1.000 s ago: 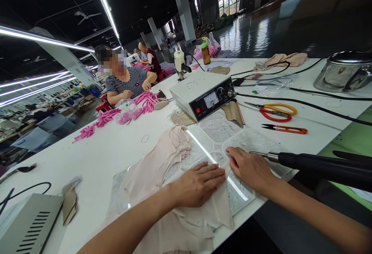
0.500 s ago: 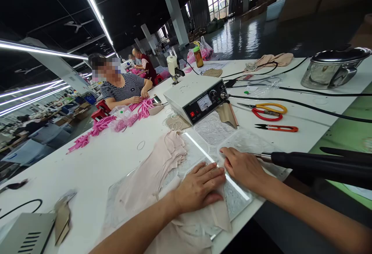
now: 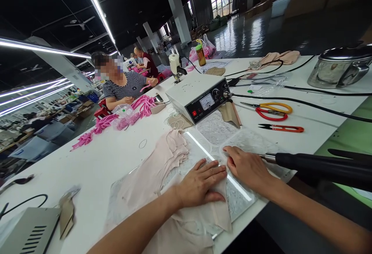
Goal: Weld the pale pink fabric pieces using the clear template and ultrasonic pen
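Note:
My left hand lies flat, fingers spread, on thin pale pink fabric pieces over a clear glossy sheet. Just right of it, my right hand is curled closed, its fingertips low over the sheet. From behind that hand a metal rod runs into a thick black tool handle reaching the right edge; the fingers appear to close round its front end, and its tip is hidden. A stack of similar pale pink fabric spreads to the left.
Beyond the sheet stands a control box with a meter and black cable. Orange-red thread snips and red-yellow handled scissors lie to the right, near a metal pot. Across the white table a person handles pink strips.
The view has shifted slightly. Both my hands keep their places on the fabric and sheet. The person opposite has drawn their hands apart, one lifting a pink strip.

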Motion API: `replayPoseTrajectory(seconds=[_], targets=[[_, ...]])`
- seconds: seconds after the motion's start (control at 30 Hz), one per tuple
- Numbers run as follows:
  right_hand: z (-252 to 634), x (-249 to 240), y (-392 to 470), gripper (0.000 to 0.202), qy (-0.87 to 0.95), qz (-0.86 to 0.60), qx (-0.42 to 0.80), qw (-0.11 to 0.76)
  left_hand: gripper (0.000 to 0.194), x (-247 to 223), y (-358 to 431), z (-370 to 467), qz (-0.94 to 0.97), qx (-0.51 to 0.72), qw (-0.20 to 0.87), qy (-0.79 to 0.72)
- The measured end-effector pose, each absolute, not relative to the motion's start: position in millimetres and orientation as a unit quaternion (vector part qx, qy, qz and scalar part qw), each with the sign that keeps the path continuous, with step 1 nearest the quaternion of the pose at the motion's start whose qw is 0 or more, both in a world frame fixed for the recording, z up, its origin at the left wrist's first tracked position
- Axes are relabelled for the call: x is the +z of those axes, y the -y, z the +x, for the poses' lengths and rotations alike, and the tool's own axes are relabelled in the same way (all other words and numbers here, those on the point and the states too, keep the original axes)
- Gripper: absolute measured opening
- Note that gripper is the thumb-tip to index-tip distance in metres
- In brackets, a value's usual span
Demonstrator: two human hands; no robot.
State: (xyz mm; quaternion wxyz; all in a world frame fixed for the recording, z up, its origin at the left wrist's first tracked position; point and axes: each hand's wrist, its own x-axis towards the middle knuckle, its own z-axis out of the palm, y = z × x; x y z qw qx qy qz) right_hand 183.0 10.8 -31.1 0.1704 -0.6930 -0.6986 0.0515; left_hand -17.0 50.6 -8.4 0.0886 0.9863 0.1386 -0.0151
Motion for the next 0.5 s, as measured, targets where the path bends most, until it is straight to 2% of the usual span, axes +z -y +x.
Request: replayPoseTrajectory(seconds=[0.27, 0.33, 0.43, 0.5], targets=[[184, -31, -12, 0.025, 0.694, -0.688, 0.045, 0.207, 0.063, -7, -52, -18, 0.986, -0.019, 0.096, -0.138], [187, -29, -1, 0.027, 0.697, -0.664, 0.045, 0.267, 0.064, -8, -52, -18, 0.985, -0.009, 0.100, -0.139], [201, -38, 33, 0.023, 0.656, -0.624, 0.074, 0.418, 0.064, -12, -51, -19, 0.983, 0.017, 0.113, -0.141], [220, -53, 57, 0.020, 0.583, -0.667, 0.123, 0.448, 0.064, -14, -50, -19, 0.981, 0.027, 0.128, -0.143]])
